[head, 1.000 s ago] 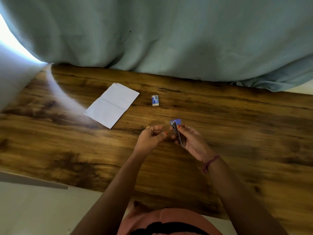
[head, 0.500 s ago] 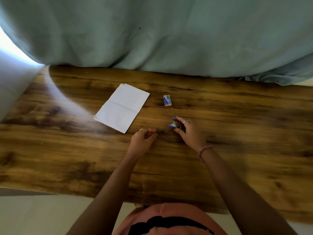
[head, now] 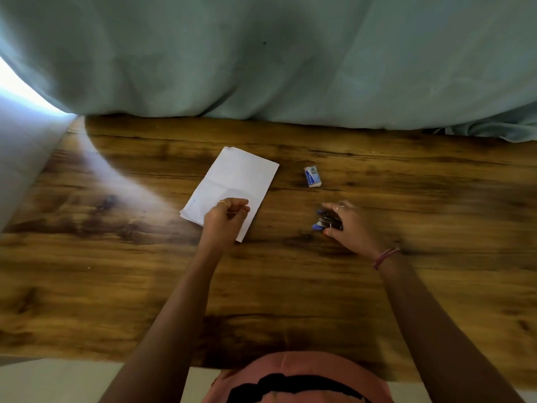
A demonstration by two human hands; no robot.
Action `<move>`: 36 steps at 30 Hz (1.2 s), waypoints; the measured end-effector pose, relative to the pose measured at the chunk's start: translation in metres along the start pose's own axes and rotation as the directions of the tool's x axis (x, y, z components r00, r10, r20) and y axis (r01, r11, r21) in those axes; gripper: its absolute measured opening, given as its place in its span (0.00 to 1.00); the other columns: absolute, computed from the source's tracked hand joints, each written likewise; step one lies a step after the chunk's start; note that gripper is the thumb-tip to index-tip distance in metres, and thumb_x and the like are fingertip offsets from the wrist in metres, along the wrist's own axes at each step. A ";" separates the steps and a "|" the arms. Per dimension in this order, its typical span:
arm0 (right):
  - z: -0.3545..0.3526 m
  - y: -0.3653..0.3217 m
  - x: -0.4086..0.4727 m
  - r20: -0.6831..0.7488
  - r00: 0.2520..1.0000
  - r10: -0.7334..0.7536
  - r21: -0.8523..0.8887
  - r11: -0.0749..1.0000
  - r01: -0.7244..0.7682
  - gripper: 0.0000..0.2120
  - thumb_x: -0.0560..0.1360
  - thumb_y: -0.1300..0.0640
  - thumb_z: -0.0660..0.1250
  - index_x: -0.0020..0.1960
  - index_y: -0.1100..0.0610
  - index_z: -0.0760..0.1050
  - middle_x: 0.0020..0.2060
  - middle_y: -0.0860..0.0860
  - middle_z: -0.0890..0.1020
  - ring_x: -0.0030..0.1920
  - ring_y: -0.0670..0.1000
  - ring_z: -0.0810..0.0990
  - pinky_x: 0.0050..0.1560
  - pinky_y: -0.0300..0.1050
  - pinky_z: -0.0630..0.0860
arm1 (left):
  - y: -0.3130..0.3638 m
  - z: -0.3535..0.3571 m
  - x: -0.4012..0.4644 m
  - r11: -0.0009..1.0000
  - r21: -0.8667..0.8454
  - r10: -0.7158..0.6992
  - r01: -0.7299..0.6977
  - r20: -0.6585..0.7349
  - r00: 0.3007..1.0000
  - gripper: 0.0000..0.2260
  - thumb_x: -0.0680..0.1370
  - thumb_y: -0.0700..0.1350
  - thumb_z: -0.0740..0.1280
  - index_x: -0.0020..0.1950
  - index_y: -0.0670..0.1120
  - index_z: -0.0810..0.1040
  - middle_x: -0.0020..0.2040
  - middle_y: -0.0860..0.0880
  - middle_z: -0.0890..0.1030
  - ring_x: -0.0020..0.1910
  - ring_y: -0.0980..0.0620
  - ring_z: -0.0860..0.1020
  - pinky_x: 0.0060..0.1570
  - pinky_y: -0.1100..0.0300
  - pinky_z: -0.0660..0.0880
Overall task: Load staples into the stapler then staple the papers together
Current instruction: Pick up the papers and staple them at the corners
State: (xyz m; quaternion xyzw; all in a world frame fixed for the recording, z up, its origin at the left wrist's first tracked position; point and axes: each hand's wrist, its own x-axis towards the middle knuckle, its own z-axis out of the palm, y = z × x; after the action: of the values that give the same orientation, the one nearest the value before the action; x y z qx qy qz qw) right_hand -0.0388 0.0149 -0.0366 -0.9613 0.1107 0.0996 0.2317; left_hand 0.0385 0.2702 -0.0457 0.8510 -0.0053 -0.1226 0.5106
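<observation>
— Wood-grain table [head: 290, 280], and what lies on it?

— White papers [head: 241, 175], a folded stack set at a slant left of centre, with the left hand [head: 225, 221] over their near corner. Its fingers are curled, but I cannot tell whether they pinch the sheet or hold nothing.

— And the stapler [head: 327, 222]?

— Blue and dark metal, down on the table to the right, well apart from the papers. The right hand [head: 353, 225] grips it, fingers and thumb curled round its sides (motion blur hides whether it stands open).

— Any writing?

— A small blue-and-white staple box [head: 312, 176] lies beyond the stapler, near the papers' far right corner; its label is too small to read

— Behind it all?

— A pale green curtain [head: 290, 59] hanging along the far edge
</observation>
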 end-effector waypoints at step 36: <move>0.035 -0.100 0.056 0.276 0.905 0.323 0.890 0.270 -0.368 0.11 0.70 0.63 0.73 0.51 0.55 0.78 0.50 0.52 0.83 0.52 0.51 0.80 0.39 0.40 0.76 | -0.013 -0.074 0.080 0.833 -0.305 -0.325 0.462 0.406 0.854 0.21 0.69 0.48 0.76 0.60 0.45 0.78 0.53 0.45 0.85 0.50 0.43 0.84 0.44 0.47 0.80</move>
State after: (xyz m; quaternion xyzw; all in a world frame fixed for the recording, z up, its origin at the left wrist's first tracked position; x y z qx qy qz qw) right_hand 0.0354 0.1089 -0.0379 -0.6090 0.3484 0.0861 0.7074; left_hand 0.1301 0.3304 -0.0400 0.6794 0.1099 -0.3690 0.6246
